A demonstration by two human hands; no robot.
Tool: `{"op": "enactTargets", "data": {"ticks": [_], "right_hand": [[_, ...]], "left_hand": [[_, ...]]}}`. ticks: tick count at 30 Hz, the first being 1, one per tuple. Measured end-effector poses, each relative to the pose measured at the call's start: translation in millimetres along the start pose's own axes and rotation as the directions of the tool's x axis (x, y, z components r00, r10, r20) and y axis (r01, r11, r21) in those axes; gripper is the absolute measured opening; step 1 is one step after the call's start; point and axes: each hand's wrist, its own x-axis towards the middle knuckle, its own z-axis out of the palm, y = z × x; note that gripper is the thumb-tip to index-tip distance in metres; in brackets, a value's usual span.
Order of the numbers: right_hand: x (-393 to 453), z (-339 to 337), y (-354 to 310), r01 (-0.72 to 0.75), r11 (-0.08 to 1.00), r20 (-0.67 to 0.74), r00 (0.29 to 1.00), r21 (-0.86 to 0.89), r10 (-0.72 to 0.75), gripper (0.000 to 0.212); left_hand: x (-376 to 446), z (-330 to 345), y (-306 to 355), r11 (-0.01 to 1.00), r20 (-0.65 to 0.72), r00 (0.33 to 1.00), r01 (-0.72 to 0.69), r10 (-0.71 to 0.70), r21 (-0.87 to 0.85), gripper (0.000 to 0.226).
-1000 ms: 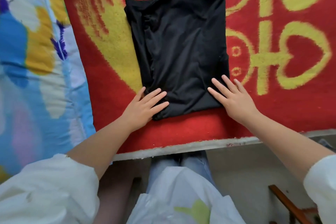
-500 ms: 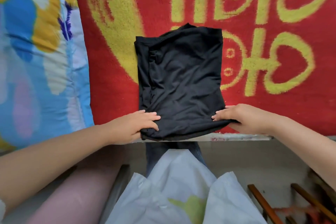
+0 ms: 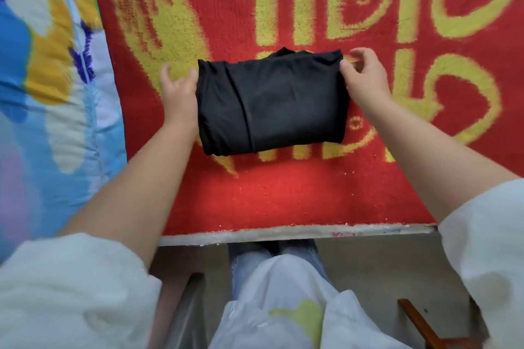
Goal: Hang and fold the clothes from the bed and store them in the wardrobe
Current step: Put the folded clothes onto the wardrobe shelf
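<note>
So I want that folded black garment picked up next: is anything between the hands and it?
Nothing visible. The left hand and right hand flank the folded black garment on the red rug, at its far corners.

Black garment (image 3: 272, 102), folded compact, on red blanket (image 3: 283, 195)

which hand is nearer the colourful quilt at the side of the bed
Left. The left hand rests at the left edge of the folded black cloth garment, on the colourful quilt's side; the right hand is at its far edge.
</note>
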Motion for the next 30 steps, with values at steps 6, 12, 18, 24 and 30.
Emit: {"op": "enactTargets", "data": {"ticks": [6,12,18,24,30], "right_hand": [[-46.2,20.7,32.7,0.489,0.805,-0.086,0.835,-0.334,-0.543,0.041],[-47.6,49.0,57.8,0.652,0.382,0.254,0.666,-0.655,-0.701,0.039],[-6.6,34.1,52.8,0.442,0.6,0.204,0.883,-0.667,-0.423,0.062],[-31.7,21.4,38.4,0.053,0.995,-0.045,0.997,-0.081,-0.056,0.069],[-53.6,21.4,33.4,-0.312,0.887,0.158,0.949,0.342,0.272,0.038]], "left_hand": [[-48.3,20.0,-43.0,0.453,0.193,0.681,-0.645,0.707,0.616,0.056],[-23.6,32.6,-52.9,-0.21,0.673,0.611,-0.656,0.416,0.725,0.056],[-8.3,33.9,-45.8,-0.146,0.527,0.817,-0.507,0.235,0.85,0.068],[-25.5,38.9,-48.5,-0.269,0.635,0.651,-0.58,0.415,0.769,0.057],[-33.6,54.2,-48.2,-0.257,0.647,0.728,-0.596,0.227,0.761,0.054]]}}
